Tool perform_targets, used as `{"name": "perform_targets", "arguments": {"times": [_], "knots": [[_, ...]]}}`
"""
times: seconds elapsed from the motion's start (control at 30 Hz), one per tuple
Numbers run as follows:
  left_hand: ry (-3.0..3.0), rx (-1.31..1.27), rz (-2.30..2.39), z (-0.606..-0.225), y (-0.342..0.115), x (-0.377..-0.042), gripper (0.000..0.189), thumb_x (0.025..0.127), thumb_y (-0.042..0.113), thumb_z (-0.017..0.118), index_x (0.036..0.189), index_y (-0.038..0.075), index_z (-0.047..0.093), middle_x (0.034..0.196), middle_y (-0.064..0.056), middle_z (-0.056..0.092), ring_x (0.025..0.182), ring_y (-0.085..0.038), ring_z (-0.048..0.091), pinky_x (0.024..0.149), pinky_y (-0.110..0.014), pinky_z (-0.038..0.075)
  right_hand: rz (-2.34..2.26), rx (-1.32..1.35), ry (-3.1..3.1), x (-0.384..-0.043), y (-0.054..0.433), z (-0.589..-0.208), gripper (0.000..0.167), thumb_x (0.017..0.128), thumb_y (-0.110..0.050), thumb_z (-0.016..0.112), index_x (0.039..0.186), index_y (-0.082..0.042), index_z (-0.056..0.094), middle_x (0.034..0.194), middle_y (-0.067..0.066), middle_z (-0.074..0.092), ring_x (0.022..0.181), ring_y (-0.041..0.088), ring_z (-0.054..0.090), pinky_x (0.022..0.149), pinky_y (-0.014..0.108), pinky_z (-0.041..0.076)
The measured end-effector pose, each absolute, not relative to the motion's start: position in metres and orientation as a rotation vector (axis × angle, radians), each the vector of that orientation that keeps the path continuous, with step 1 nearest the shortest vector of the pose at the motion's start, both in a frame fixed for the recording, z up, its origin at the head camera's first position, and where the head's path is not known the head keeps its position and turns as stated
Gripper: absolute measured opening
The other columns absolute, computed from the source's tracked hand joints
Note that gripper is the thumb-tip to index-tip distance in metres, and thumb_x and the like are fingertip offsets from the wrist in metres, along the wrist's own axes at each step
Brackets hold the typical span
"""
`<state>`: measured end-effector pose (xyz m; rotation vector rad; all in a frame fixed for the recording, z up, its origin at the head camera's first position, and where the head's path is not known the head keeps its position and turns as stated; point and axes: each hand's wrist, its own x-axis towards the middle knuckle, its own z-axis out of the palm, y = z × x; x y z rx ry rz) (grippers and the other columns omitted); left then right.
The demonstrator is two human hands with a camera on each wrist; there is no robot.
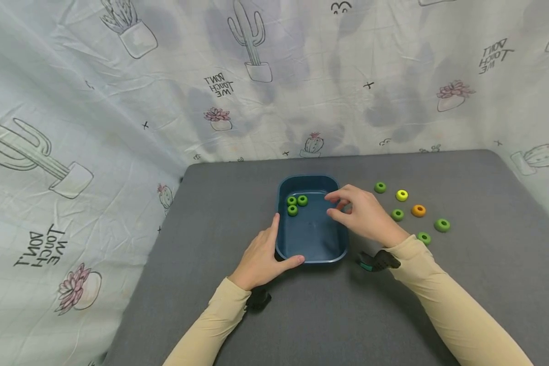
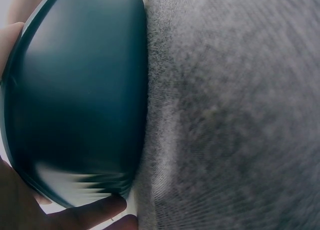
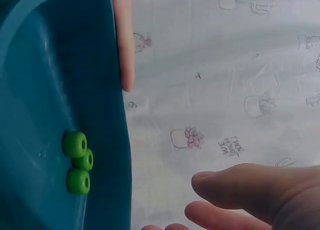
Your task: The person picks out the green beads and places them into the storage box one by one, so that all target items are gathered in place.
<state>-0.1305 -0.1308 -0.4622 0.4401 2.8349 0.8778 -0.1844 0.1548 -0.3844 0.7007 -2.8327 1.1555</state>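
Blue, smooth and round-cornered, the open rectangular tray (image 1: 317, 236) sits flat on the grey, fabric-textured counter (image 1: 229, 203), between our two arms, where both hands can reach it. Our left hand (image 1: 260, 258) braces its near left corner: the fingers lie straight along the outer wall and the thumb spreads away to the near rim, a hold that, we judge, keeps the tray from sliding while leaving its mouth uncovered.

Our right hand (image 1: 363, 211) hangs over the right rim, thumb and fingers slightly bent and parted, and we see nothing between them. Three small, round, green beads with central holes (image 1: 293, 210) lie clustered at the tray's far left, holes upward; the low wall probably stops them from rolling off.

Beyond the right wrist, well apart from the tray, four more green beads (image 1: 441, 225), one yellow bead (image 1: 401, 195) and one orange bead (image 1: 418, 210) lie loosely scattered on the counter, likely placed there for the right hand's easy reach. Our tan sleeve (image 1: 421, 264) partly covers the nearest green one.
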Motion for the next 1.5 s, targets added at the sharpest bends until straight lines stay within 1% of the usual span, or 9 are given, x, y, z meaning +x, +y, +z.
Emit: {"name": "perform_targets", "arguments": {"times": [0.23,0.47,0.57,0.7,0.8,0.93,1.1,1.33,1.5], "knots": [[2.835,0.428,0.885,-0.463,-0.131,-0.129,0.121,0.086,0.079,0.064,0.169,0.020,-0.002,0.168,-0.013,0.034,0.148,-0.036,0.043,0.118,-0.058,0.038,1.138,0.644,-2.805,-0.180,0.167,-0.384,0.032,0.097,-0.016,0.074,0.128,-0.007,0.072,0.114,0.013,0.068,0.093,0.022,0.070,0.077,0.039,0.058],[2.847,0.440,0.882,-0.464,-0.131,-0.129,0.121,0.086,0.079,0.064,0.169,0.020,-0.001,0.168,-0.012,0.036,0.148,-0.033,0.044,0.118,-0.056,0.038,1.125,0.586,-2.778,-0.181,0.184,-0.381,0.033,0.098,-0.015,0.073,0.129,-0.006,0.071,0.116,0.013,0.067,0.095,0.022,0.070,0.080,0.041,0.055],[2.851,0.443,0.877,-0.463,-0.131,-0.129,0.121,0.086,0.078,0.064,0.169,0.021,-0.001,0.168,-0.012,0.035,0.148,-0.033,0.044,0.117,-0.056,0.039,1.115,0.581,-2.766,-0.181,0.191,-0.381,0.032,0.098,-0.016,0.073,0.129,-0.007,0.072,0.117,0.011,0.067,0.095,0.022,0.071,0.078,0.038,0.056],[2.853,0.437,0.870,-0.462,-0.131,-0.129,0.120,0.086,0.079,0.063,0.169,0.021,-0.001,0.168,-0.012,0.035,0.148,-0.033,0.044,0.117,-0.057,0.039,1.114,0.555,-2.762,-0.179,0.202,-0.379,0.032,0.099,-0.018,0.073,0.129,-0.009,0.072,0.117,0.010,0.067,0.088,0.023,0.072,0.071,0.032,0.056],[2.853,0.439,0.870,-0.462,-0.131,-0.129,0.120,0.086,0.080,0.062,0.169,0.021,-0.001,0.168,-0.012,0.035,0.148,-0.033,0.044,0.117,-0.057,0.038,1.088,0.525,-2.752,-0.177,0.209,-0.379,0.031,0.099,-0.018,0.073,0.128,-0.010,0.073,0.117,0.009,0.068,0.087,0.023,0.072,0.072,0.032,0.056],[2.850,0.446,0.875,-0.463,-0.131,-0.129,0.120,0.086,0.081,0.062,0.169,0.023,-0.003,0.168,-0.011,0.035,0.149,-0.033,0.043,0.117,-0.057,0.038,1.045,0.503,-2.723,-0.177,0.219,-0.380,0.031,0.099,-0.019,0.073,0.128,-0.010,0.073,0.118,0.011,0.069,0.094,0.024,0.071,0.076,0.032,0.056],[2.848,0.451,0.874,-0.462,-0.132,-0.128,0.120,0.086,0.080,0.062,0.169,0.024,-0.004,0.168,-0.011,0.035,0.148,-0.032,0.044,0.117,-0.056,0.039,1.013,0.511,-2.686,-0.184,0.228,-0.383,0.031,0.099,-0.018,0.073,0.128,-0.008,0.073,0.118,0.013,0.069,0.092,0.025,0.071,0.073,0.027,0.053],[2.848,0.453,0.879,-0.461,-0.131,-0.128,0.119,0.086,0.079,0.063,0.169,0.023,-0.002,0.167,-0.012,0.037,0.147,-0.033,0.045,0.116,-0.056,0.040,1.009,0.454,-2.720,-0.199,0.238,-0.386,0.031,0.100,-0.019,0.070,0.128,-0.005,0.072,0.116,0.016,0.067,0.096,0.033,0.070,0.072,0.037,0.051],[2.844,0.447,0.879,-0.461,-0.132,-0.128,0.120,0.086,0.081,0.062,0.169,0.023,-0.002,0.167,-0.012,0.037,0.147,-0.033,0.045,0.116,-0.057,0.039,0.996,0.385,-2.814,-0.212,0.244,-0.390,0.037,0.103,-0.022,0.067,0.134,-0.003,0.067,0.125,0.023,0.063,0.104,0.038,0.067,0.077,0.050,0.051]]}}
